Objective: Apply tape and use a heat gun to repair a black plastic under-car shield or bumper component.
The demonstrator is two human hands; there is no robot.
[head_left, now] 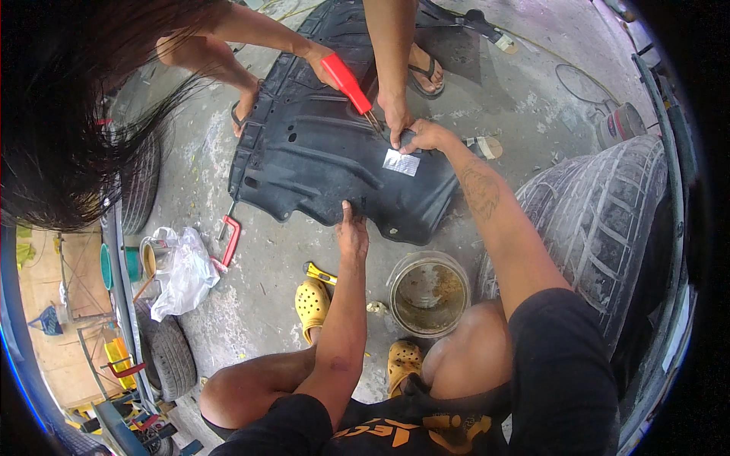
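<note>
A large black moulded plastic panel (304, 163), with ribs, holes and a white label (401, 162), lies ahead of me. My left hand (352, 234) grips its near edge, thumb on top and the other fingers hidden underneath. On the panel's right side, my right hand (427, 137) is closed on a small dark piece (407, 140) just above the label. A co-worker's hand (395, 114) touches the same spot. The co-worker's other hand (323, 67) holds a red soldering gun (347, 83), its metal tip pointing down at the panel beside that piece.
A dirty round bucket (430, 295) stands by my right knee. Large tyres (585, 220) rise at the right. A yellow utility knife (320, 273), a red clamp (230, 240) and a white plastic bag (185, 273) lie left. A can (622, 125) and cable are far right.
</note>
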